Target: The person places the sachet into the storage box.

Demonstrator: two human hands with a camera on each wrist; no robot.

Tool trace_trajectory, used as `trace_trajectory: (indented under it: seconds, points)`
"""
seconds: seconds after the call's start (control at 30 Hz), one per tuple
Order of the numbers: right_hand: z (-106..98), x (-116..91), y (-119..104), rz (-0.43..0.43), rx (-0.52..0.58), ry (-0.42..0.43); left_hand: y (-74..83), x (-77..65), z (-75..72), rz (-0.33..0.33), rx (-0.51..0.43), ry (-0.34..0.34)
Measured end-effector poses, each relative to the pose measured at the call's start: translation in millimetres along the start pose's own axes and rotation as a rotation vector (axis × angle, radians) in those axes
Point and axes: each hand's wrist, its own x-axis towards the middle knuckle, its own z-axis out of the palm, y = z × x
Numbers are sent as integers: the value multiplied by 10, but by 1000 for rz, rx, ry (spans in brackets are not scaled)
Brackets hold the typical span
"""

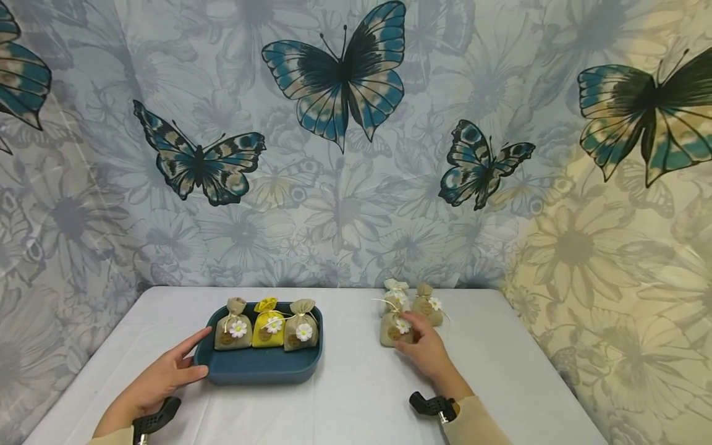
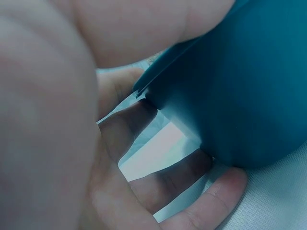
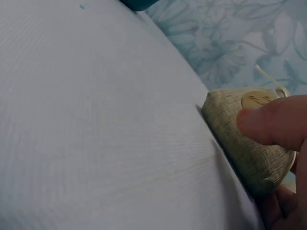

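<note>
My right hand (image 1: 431,357) grips a small grey-beige drawstring sachet (image 1: 387,334) with a white flower, at the right of the table. In the right wrist view the thumb presses on that sachet's front and fingertips show at its far side; its base is at the white cloth. My left hand (image 1: 158,380) touches the left end of a blue tray (image 1: 258,374), its fingers spread along the tray's side in the left wrist view. Along the tray's back stand a beige sachet (image 1: 224,326), a yellow sachet (image 1: 260,335) and another beige sachet (image 1: 293,324).
Behind the gripped sachet stand a pale sachet (image 1: 396,287) and a brownish sachet (image 1: 424,310), both near the table's back edge. A white cloth (image 1: 356,395) covers the table. A butterfly-print curtain (image 1: 345,216) hangs behind and at both sides.
</note>
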Motion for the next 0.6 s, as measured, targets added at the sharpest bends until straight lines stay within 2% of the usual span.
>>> trace_trajectory:
  seconds: [0.2,0.6]
  points:
    - [43,0,4,5,-118,21,7,5,4,13,0,-2]
    - [34,-9,-70,71,-125,23,2,4,5,21,-2,0]
